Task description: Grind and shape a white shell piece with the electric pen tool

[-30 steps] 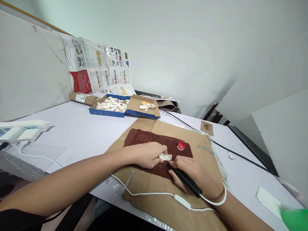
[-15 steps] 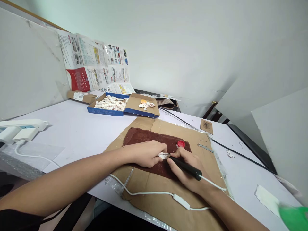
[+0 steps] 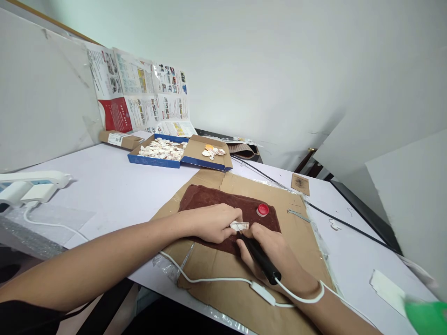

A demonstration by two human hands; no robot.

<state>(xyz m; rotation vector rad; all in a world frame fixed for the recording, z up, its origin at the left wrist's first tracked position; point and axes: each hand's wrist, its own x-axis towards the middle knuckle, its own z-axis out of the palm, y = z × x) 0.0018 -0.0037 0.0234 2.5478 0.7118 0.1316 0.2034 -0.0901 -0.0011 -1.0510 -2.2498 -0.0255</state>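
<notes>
My left hand [image 3: 216, 224] pinches a small white shell piece [image 3: 240, 226] low over a brown cloth [image 3: 209, 197]. A black-handled corded pen tool [image 3: 261, 260] is gripped in my right hand [image 3: 275, 246], its thin tip against or just over the shell. I cannot tell whether tip and shell touch. From the handle's back end a white cord [image 3: 303, 298] loops over my right wrist. Just beyond my right hand, a small red round cap or container [image 3: 262, 210] rests on the cloth.
Cardboard [image 3: 237, 302] lies under the cloth. A blue box [image 3: 153, 161] of white shells stands behind, with several more on its open lid [image 3: 195, 151]. Tweezers [image 3: 298, 215] and a small brown card [image 3: 300, 184] are at right. A power strip [image 3: 52, 179] is at left.
The tool's handle has swung so its back end sits lower and further left, and its tip has shifted left across the shell. My left hand has barely moved.
</notes>
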